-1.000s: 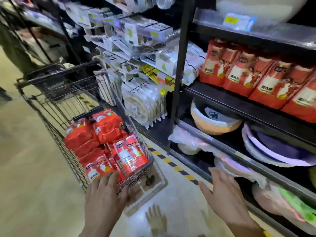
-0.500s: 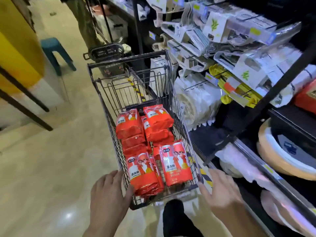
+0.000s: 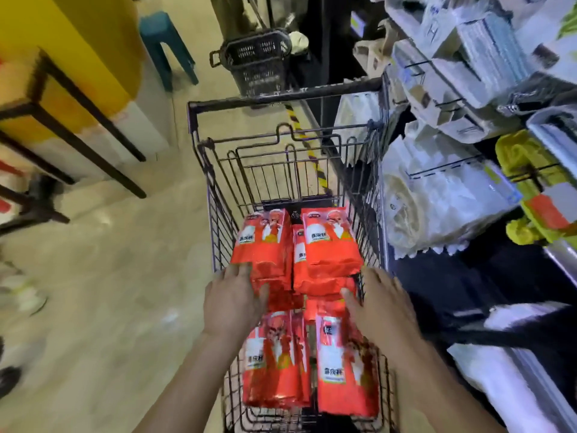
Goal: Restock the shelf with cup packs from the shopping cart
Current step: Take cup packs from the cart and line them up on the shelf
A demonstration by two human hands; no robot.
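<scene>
A black wire shopping cart (image 3: 282, 98) stands in front of me and holds several red cup packs. Two packs lie at the far end, one on the left (image 3: 265, 245) and one on the right (image 3: 329, 242); two more lie nearest me (image 3: 274, 364). My left hand (image 3: 232, 303) is inside the cart with its fingers spread, touching the left far pack's near end. My right hand (image 3: 376, 303) is also spread, its fingertips at the right far pack's near end. Neither hand has closed around a pack.
Shelving (image 3: 468, 189) with white and clear packaged goods runs along the right, close to the cart's side. A black plastic basket (image 3: 259, 62) and a teal stool (image 3: 162, 35) stand beyond the cart. Dark table legs (image 3: 78, 126) and a yellow wall are at left.
My view swung from the shelf to look down into the cart. Both hands moved forward from the cart's near edge into the basket and now touch the far packs.
</scene>
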